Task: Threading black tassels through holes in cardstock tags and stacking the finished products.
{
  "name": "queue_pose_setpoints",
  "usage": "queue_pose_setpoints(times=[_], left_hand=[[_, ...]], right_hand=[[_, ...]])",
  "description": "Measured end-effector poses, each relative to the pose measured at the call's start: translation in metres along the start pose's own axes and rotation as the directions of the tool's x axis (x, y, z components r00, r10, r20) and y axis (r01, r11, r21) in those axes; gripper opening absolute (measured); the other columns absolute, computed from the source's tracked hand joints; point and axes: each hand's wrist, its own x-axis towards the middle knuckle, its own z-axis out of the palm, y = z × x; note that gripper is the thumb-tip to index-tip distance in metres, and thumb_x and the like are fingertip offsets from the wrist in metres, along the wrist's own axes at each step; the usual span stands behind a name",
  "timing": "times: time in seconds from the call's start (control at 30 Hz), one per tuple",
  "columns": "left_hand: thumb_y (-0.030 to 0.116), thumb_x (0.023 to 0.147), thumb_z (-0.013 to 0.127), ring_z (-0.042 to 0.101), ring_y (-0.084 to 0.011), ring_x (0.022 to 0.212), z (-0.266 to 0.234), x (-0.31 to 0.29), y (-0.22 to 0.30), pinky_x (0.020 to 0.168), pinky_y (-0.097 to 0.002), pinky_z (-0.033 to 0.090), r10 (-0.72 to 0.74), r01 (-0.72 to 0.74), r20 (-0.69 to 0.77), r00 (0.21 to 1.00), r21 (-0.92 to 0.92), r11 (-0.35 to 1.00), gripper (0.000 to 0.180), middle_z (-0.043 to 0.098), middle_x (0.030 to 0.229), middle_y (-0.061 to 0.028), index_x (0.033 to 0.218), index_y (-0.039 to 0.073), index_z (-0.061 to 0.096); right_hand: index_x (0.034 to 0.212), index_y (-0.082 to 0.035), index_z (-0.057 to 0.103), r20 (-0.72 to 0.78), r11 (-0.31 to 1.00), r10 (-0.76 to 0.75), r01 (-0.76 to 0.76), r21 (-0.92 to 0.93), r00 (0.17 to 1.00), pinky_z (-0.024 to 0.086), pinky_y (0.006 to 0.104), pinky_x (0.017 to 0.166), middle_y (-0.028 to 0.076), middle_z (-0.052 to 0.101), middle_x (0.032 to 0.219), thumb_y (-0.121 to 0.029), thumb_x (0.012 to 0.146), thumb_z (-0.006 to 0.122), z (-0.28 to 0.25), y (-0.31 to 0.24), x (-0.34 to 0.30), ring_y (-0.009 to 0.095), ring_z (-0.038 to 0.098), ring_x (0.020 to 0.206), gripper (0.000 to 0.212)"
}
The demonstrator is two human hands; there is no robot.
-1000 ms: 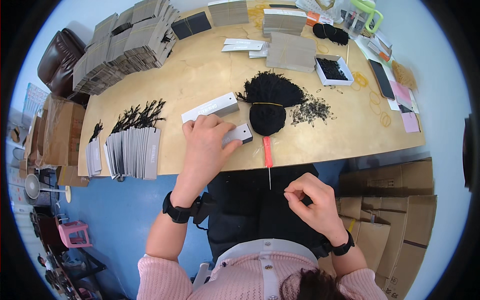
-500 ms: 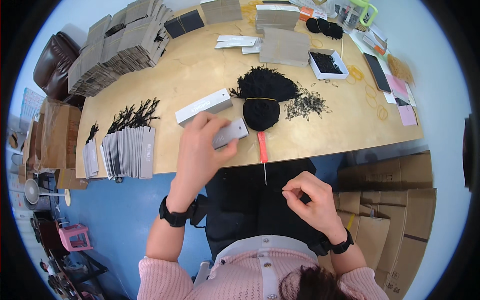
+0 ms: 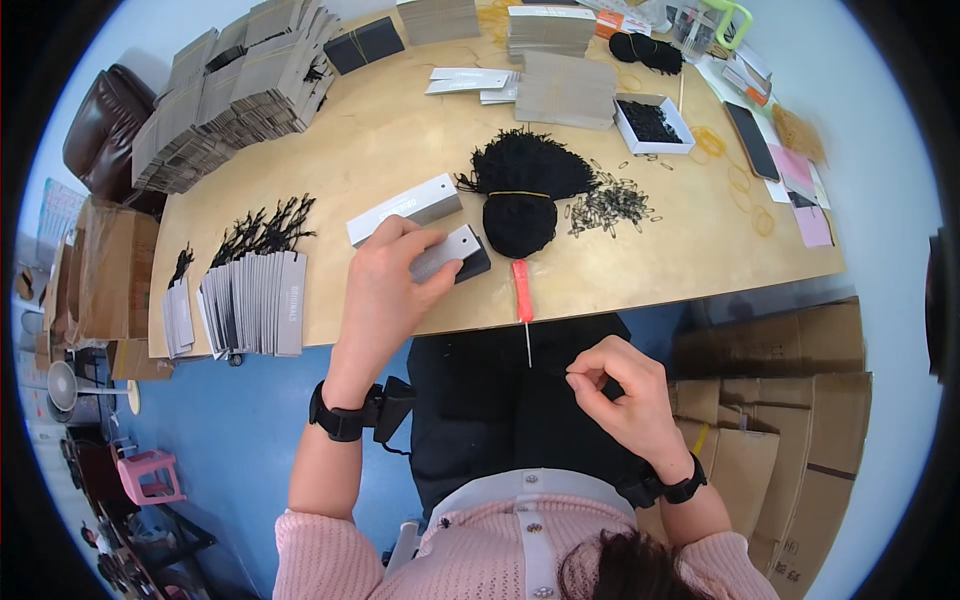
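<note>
left hand [image 3: 385,285] has closed on a grey card tag [image 3: 447,252] at the near table [image 3: 400,150] edge; thumb under, fingers [image 3: 405,240] curled over the top, firm pinch grip. a second ago that hand lay flatter over the tag on the table, now the tag is tipped up and clear of the dark tag [image 3: 474,266] under it. i read that as one tag picked off the pile, ready for stringing.

right hand [image 3: 622,392] is off the table, over the lap, thumb and forefinger pinched nearly shut on something thin. looks like a black string but too fine to be sure. it has barely moved across the last second, just drifted slightly lower.

red-handled needle tool [image 3: 522,295] lies between the hands, handle on the table edge, metal tip hanging past it toward the lap. neither hand touches it. same spot as before.

just beyond the tag: bundle of black string loops [image 3: 525,190] tied with a yellow band, long white box [image 3: 405,208] to its left, scatter of small safety pins [image 3: 605,203] to its right. none shifted.

further left, a row of finished tags [image 3: 255,300] with black strings stands upright near the table edge. stacks of blank card [image 3: 230,90] sit at the far left corner, small white tray of black bits [image 3: 650,122] far right.

so: one tag gripped, string apparently in the other hand, tool idle.
</note>
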Motion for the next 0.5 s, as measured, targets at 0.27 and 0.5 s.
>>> queue_pose_setpoints(times=[0.27, 0.5], left_hand=[[0.005, 0.071, 0.080, 0.063, -0.0276, 0.087, -0.001, -0.014, 0.023, 0.076, -0.0341, 0.052, 0.104, -0.104, -0.001, 0.995, -0.024, 0.994, 0.035, 0.062, 0.096, -0.0118, 0.104, 0.000, 0.069], [0.002, 0.073, 0.082, 0.066, -0.0296, 0.089, 0.028, -0.090, 0.038, 0.075, -0.0362, 0.055, 0.095, -0.043, 0.215, 0.972, -0.237, 0.971, 0.042, 0.063, 0.106, -0.0126, 0.113, 0.003, 0.071]], right_hand=[[0.092, -0.001, 0.065, -0.023, 1.000, 0.015, -0.015, -0.024, 1.000, 0.049, 0.0247, 0.060, 0.005, 0.059, 0.081, 0.004, 0.084, 0.072, -0.005, 0.005, -0.003, 0.013, 0.060, 0.067, 0.012], [0.092, -0.001, 0.065, -0.018, 1.000, 0.025, -0.025, -0.017, 1.000, 0.049, 0.0243, 0.060, 0.005, 0.059, 0.081, 0.004, 0.084, 0.072, -0.004, 0.003, -0.002, 0.013, 0.060, 0.067, 0.012]])
